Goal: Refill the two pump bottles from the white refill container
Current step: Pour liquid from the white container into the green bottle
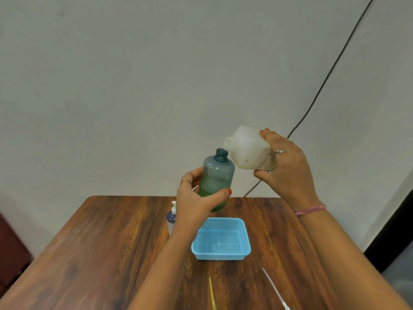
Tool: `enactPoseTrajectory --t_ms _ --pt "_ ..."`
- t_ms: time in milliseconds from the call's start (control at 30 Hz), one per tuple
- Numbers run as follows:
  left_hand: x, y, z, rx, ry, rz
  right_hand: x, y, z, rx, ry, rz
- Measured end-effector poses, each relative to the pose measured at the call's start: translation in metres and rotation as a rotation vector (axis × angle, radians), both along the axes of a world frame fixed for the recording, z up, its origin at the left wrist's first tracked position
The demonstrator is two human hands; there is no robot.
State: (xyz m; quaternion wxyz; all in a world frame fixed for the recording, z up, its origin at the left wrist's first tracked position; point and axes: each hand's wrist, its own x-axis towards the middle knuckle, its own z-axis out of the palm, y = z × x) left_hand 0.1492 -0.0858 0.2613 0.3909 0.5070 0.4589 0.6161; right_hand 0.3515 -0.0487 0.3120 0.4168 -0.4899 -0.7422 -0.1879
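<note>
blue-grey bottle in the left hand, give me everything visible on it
The blue-grey bottle is translucent plastic, round-shouldered, with a short threaded neck, open, no pump fitted. Green liquid fills roughly the lower third, with pale foam above it. It is held in the air above the table, near upright and leaning slightly right. The left hand wraps its lower half, thumb across the front. The white refill container, tilted in the right hand, has its spout just above the neck.
</note>
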Motion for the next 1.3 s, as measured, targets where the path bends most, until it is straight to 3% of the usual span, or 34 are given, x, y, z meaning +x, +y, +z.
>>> enactPoseTrajectory --t_ms 433,900,1100,1300 --pt "-0.005 -0.005 0.001 -0.004 0.017 -0.003 0.001 -0.002 -0.013 -0.032 0.067 -0.017" --pt "-0.011 -0.006 -0.028 -0.079 0.005 0.003 -0.004 -0.015 -0.089 -0.349 0.789 -0.06" --pt "-0.018 -0.01 -0.053 -0.144 0.033 0.011 -0.003 -0.02 -0.143 -0.473 0.954 -0.056" --pt "-0.027 -0.022 -0.075 -0.167 0.09 0.003 -0.011 -0.04 -0.19 -0.511 0.948 -0.14"
